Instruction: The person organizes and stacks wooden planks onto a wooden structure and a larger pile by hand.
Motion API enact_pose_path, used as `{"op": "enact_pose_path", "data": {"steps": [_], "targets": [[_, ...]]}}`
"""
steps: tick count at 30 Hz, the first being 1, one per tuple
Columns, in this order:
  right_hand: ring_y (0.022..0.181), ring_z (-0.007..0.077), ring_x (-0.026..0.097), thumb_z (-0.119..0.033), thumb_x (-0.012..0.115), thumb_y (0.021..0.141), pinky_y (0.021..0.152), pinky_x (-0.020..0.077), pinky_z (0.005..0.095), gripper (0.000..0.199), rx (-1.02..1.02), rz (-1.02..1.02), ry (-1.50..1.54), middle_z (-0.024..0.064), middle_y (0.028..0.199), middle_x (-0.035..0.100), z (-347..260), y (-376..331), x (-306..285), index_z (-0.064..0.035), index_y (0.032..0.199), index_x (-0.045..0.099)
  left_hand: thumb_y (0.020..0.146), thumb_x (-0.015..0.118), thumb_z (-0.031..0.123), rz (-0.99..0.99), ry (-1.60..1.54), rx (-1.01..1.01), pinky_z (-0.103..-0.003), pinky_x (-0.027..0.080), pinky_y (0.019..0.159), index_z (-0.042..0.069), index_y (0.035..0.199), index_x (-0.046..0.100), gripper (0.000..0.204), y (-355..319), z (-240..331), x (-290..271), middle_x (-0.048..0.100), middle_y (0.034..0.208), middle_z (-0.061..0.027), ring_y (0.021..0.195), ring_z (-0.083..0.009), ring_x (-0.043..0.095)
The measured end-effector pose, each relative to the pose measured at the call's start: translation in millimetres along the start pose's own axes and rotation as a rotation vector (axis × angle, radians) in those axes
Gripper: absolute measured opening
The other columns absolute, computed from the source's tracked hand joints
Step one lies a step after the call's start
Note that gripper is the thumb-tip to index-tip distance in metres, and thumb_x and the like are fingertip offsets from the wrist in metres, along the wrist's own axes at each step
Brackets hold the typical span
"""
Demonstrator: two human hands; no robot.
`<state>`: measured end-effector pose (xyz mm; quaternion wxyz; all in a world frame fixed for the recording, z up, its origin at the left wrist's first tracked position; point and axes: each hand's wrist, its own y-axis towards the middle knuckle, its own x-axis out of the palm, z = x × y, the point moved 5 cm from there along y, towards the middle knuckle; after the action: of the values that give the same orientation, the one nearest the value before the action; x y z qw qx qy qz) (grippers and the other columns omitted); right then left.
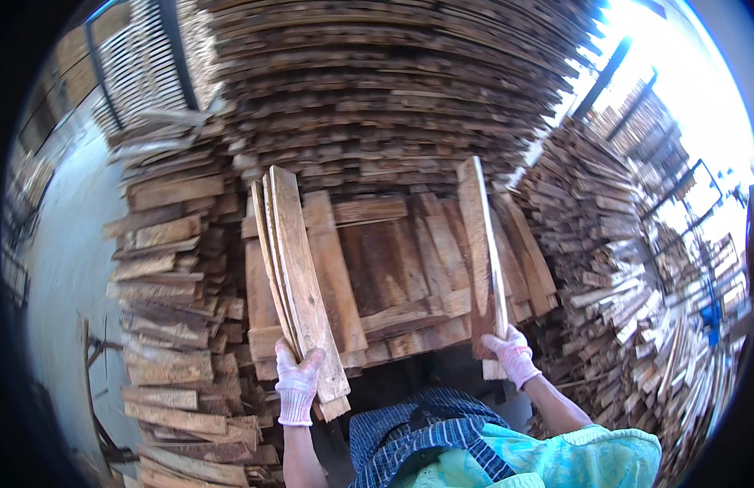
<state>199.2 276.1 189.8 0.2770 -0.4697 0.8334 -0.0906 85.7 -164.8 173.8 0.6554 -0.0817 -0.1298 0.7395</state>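
My left hand (297,379), in a pale knitted work glove, is closed round the near end of several wooden boards (299,272) stacked face to face. They point away from me, above the left part of a low stack of planks (385,260). On the right, my gloved right hand (515,356) grips one wooden board (480,244), tilted up on its edge, with a dark patch near its lower end. Below my hands, the planks of the low stack lie crosswise in layers, some running away from me and some sideways.
A tall layered wall of boards (393,106) rises just behind the low stack. Piles of rough boards stand close at my left (169,325) and right (592,276). Further left runs a grey concrete floor (64,268), with a metal frame (100,358) on it.
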Motion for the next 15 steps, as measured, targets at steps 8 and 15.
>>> {"op": "enact_pose_path", "data": {"steps": [8,15], "targets": [[0.104,0.044,0.065,-0.034,0.074,0.083,0.09,0.0537,0.0505,0.053,0.018,0.383,-0.676,0.025,0.117,0.062,48.0,112.9,-58.9,-0.0071,0.124,0.055,0.076,0.079,0.036,-0.07,1.336,0.186,-0.054,0.048,0.097,-0.002,0.128,0.048,0.072,31.7,-27.6,193.1,0.053,0.121,-0.0257,0.114,-0.0444,0.055],[0.132,0.0501,0.044,-0.046,0.074,0.084,0.109,0.0389,0.0563,0.081,0.032,0.2,-0.91,0.0312,0.147,0.041,56.3,173.7,-50.4,-0.0216,0.153,0.039,0.081,0.078,0.045,0.031,1.408,0.098,-0.055,0.044,0.107,0.004,0.145,0.036,0.087,42.1,-62.1,232.2,0.035,0.147,-0.0354,0.133,-0.0491,0.045]]}}
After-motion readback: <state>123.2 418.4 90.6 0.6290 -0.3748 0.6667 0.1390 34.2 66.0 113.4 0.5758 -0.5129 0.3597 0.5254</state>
